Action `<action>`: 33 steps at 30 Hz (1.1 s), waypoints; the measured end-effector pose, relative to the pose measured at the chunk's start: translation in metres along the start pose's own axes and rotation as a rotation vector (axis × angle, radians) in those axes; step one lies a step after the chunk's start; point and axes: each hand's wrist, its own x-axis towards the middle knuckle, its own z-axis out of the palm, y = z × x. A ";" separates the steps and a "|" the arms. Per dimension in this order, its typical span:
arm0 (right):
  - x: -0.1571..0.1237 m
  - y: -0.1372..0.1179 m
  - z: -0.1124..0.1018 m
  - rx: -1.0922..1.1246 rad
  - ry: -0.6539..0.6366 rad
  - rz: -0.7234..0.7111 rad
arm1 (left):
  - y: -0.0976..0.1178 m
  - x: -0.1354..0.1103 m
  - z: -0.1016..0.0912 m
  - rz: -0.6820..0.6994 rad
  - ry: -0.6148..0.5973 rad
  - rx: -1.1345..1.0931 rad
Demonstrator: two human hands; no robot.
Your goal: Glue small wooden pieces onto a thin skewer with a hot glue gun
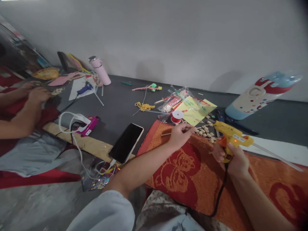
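Note:
Over the orange and red towel point(183, 170), my left hand point(181, 135) has its fingertips pinched together beside a heap of small wooden pieces point(204, 132). What they hold, if anything, is too small to make out. A thin stick point(166, 134) shows at the near side of that hand. My right hand point(234, 160) is wrapped round the handle of a yellow hot glue gun point(231, 133), its nozzle toward the heap. A clear glue stick point(279, 157) juts from the gun's back, and a small orange light glows on its side.
A phone point(126, 142) on a charging cable lies left of the towel, near a purple power strip point(88, 126). Behind the heap are a red thread spool point(177, 116), yellow paper point(192, 110) and a large bottle point(260, 94). Far left, a co-worker's hands point(39, 96) work near a blue glue gun point(85, 88).

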 end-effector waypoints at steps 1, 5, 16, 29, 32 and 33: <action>0.002 0.001 -0.001 0.003 -0.004 0.005 | -0.001 0.000 0.000 0.017 -0.008 0.048; 0.007 0.002 -0.001 -0.025 -0.072 0.052 | -0.003 0.004 -0.001 0.038 -0.008 0.144; 0.008 -0.004 -0.004 -0.011 -0.100 0.046 | 0.009 0.007 0.003 -0.097 0.057 -0.110; 0.001 -0.016 -0.009 -0.200 -0.081 0.014 | 0.021 0.011 -0.004 -0.239 -0.002 -0.404; 0.001 -0.014 -0.012 -0.228 -0.078 0.017 | 0.021 0.011 -0.005 -0.230 0.009 -0.356; 0.000 -0.014 -0.013 -0.234 -0.081 0.023 | 0.020 0.011 -0.004 -0.229 0.014 -0.340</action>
